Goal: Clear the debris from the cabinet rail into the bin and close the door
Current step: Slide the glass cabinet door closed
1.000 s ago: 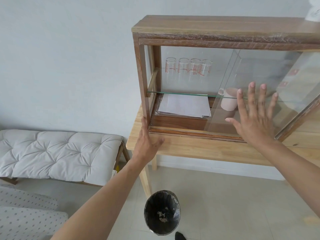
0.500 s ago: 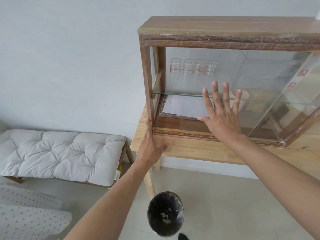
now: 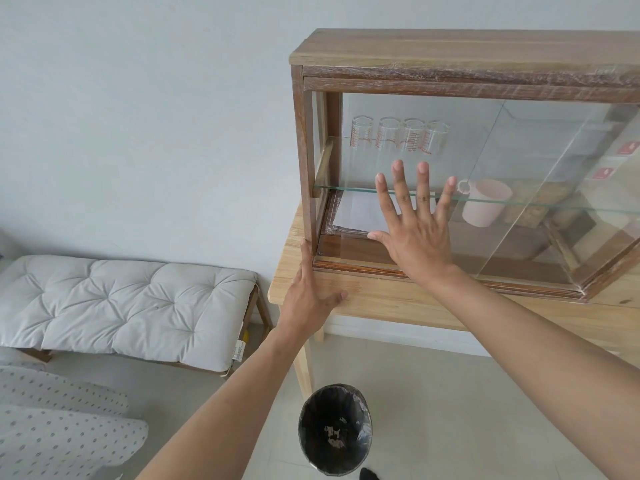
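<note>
A wooden cabinet with sliding glass doors stands on a light wooden table. My right hand lies flat, fingers spread, against the glass door, whose left edge sits close to the left post. My left hand rests open on the table edge, fingertips against the cabinet's lower left corner. The bottom rail runs under my right palm; I make out no debris on it. A black-lined bin stands on the floor below, with scraps at its bottom.
Inside the cabinet are several measuring glasses, white papers and a pink cup. A cushioned bench stands at the left against the wall. A dotted cushion lies at bottom left.
My right hand has slid leftward across the cabinet front, carrying the glass door toward the left post. My left hand has stayed at the cabinet's lower left corner.
</note>
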A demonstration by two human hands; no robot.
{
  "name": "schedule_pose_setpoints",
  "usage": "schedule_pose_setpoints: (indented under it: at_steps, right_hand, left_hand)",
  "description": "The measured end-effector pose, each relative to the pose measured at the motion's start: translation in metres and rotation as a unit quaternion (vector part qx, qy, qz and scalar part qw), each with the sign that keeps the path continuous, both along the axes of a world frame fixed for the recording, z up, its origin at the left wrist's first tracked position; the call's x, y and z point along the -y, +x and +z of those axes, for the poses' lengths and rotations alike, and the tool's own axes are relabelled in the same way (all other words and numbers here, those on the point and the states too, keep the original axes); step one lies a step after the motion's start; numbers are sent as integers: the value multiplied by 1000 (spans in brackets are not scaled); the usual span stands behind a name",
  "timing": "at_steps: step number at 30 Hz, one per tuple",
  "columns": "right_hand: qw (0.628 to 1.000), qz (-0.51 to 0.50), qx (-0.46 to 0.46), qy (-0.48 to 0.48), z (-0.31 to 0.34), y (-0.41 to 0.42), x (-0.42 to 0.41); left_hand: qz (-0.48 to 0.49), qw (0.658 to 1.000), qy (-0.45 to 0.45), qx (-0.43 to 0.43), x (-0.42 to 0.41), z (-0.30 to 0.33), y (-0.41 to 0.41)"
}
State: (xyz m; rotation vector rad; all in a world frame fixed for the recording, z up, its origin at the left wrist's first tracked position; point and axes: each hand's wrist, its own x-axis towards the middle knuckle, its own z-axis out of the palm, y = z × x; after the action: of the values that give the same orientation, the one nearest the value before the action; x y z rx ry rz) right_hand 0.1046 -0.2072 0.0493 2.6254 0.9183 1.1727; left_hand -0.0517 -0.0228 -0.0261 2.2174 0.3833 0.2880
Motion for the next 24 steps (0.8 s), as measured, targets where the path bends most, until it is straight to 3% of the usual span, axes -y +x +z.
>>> schedule_pose_setpoints:
  at_steps: [24]
  right_hand:
    - [998,50,-36,-2,10,-23,-55]
  left_hand:
    - [-4,1000,9,-23,-6,-3,1]
